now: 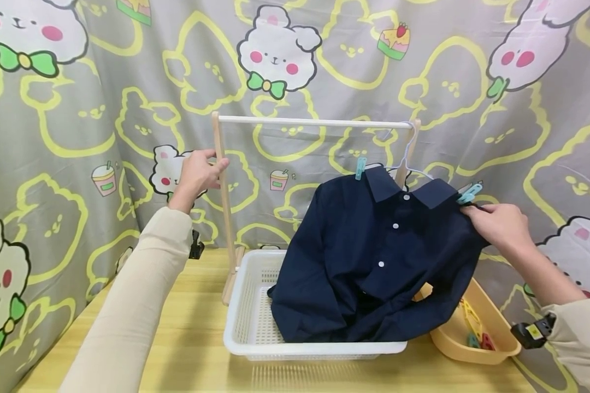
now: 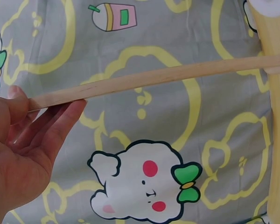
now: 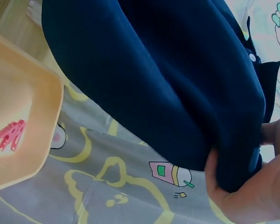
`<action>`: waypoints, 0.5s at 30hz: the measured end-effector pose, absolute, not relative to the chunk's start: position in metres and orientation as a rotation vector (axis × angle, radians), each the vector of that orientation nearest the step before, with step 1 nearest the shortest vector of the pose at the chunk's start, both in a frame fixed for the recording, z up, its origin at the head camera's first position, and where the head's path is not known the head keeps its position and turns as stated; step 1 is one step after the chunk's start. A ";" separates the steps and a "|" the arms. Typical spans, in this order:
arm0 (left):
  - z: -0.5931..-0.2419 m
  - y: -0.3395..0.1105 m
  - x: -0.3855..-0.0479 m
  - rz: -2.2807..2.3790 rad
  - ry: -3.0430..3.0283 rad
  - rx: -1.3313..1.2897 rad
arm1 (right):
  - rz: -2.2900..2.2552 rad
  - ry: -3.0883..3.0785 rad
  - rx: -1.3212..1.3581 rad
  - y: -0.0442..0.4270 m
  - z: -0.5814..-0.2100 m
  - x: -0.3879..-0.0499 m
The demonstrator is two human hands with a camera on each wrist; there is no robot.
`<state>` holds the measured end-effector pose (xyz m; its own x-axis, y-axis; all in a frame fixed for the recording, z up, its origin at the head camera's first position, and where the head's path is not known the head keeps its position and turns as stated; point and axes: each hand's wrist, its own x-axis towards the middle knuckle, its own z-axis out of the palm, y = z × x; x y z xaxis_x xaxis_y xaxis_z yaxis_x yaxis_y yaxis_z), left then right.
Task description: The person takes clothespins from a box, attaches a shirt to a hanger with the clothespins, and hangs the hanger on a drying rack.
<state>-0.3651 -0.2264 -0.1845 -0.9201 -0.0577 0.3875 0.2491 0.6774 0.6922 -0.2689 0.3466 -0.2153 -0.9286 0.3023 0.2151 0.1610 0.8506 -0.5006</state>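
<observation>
A dark navy button-up shirt [image 1: 344, 245] hangs on a pale wire hanger [image 1: 407, 155], which hooks over the right end of the white rack rod [image 1: 314, 122]. Teal clothespins sit at both shoulders, one near the left side of the collar [image 1: 360, 168] and one at the right [image 1: 470, 192]. My right hand [image 1: 503, 226] pinches the shirt's shoulder just below that right clothespin; the right wrist view shows the thumb and fingers around the dark cloth [image 3: 196, 93]. With thumb and fingers, my left hand [image 1: 200, 173] grips the rack's left wooden post [image 2: 144, 80].
Beneath the shirt stands a white plastic basket [image 1: 233, 322], the shirt's lower part lying in it. A yellow-orange bin [image 1: 462, 352] with several coloured clothespins [image 3: 10, 135] is at the right on the wooden table [image 1: 192, 338]. A patterned curtain [image 1: 152, 65] surrounds the back and sides.
</observation>
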 end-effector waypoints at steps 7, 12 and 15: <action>-0.185 -0.227 -0.366 -1.112 -2.499 -0.143 | 0.618 -2.741 -0.220 0.346 -0.216 -0.265; -0.185 -0.226 -0.367 -1.110 -2.501 -0.149 | 0.540 -2.730 -0.115 0.346 -0.217 -0.263; -0.186 -0.227 -0.367 -1.110 -2.508 -0.142 | 0.496 -2.724 -0.073 0.343 -0.218 -0.262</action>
